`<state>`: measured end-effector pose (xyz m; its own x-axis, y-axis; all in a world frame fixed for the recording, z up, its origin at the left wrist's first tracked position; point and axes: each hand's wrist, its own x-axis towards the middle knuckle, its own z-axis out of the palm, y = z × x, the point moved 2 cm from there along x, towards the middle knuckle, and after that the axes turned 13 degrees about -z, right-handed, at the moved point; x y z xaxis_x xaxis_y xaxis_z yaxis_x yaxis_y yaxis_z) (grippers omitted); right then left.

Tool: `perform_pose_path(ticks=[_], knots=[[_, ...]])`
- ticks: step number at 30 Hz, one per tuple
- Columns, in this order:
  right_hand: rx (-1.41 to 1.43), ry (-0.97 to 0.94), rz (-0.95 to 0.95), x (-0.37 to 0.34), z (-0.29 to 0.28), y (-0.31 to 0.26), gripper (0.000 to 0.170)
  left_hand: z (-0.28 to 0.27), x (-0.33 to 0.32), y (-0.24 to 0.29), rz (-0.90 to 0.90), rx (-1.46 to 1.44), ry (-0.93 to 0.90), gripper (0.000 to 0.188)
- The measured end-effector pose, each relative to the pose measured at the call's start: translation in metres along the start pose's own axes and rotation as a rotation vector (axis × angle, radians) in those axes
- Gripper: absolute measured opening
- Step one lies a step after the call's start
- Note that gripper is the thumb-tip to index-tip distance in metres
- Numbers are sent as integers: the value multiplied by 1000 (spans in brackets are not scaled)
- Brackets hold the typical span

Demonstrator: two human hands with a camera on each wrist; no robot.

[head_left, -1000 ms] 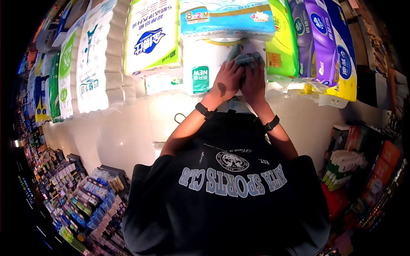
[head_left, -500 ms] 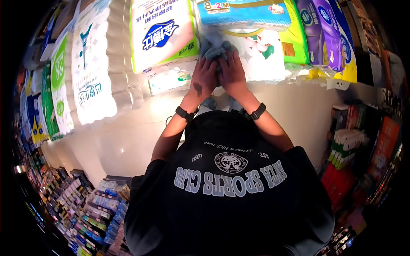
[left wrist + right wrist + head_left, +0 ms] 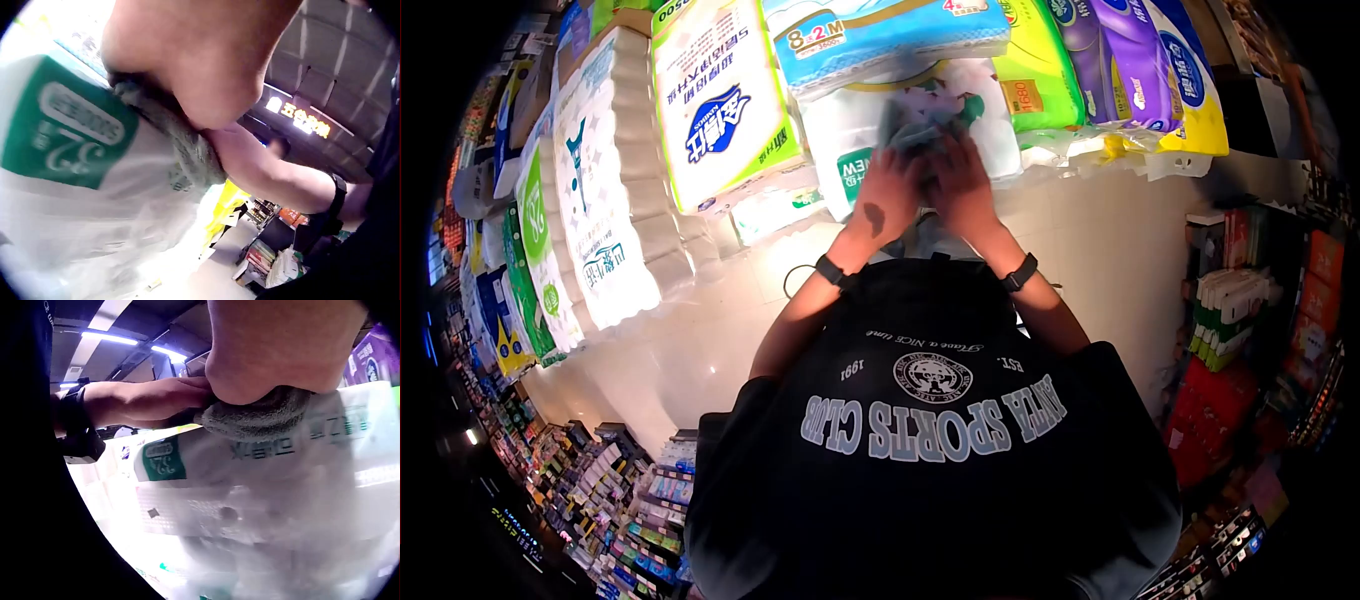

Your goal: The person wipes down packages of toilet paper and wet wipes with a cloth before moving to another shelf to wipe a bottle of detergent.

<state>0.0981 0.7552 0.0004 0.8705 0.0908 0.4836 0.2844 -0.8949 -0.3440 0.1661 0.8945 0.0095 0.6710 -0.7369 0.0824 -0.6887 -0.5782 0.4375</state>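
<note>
The left hand (image 3: 888, 190) and right hand (image 3: 960, 190) grip a grey cloth (image 3: 918, 132), likely light, limp, best held bunched.

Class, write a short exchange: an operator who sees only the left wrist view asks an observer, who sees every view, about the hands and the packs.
Operator: I see the cloth against the left hand. Does the right hand touch it too?
Observer: Yes. The head view shows both hands side by side at the cloth.
Operator: What lies to the person's right of the white pack?
Observer: A green pack, with purple packaging beyond it.
</note>
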Motion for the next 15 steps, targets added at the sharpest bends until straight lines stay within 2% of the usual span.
perform_pose_path(ticks=[2, 6, 12, 15], knots=[[-38, -34, 80, -23, -12, 23, 53, 21, 16, 17, 32, -86, 1, 46], [-11, -86, 173, -43, -34, 47, 54, 31, 35, 50, 112, -164, 146, 49], [63, -40, 74, -15, -12, 35, 52, 18, 20, 35, -152, -148, -63, 43], [66, -52, -13, 8, 10, 12, 52, 2, 0, 10, -197, -133, 116, 41]])
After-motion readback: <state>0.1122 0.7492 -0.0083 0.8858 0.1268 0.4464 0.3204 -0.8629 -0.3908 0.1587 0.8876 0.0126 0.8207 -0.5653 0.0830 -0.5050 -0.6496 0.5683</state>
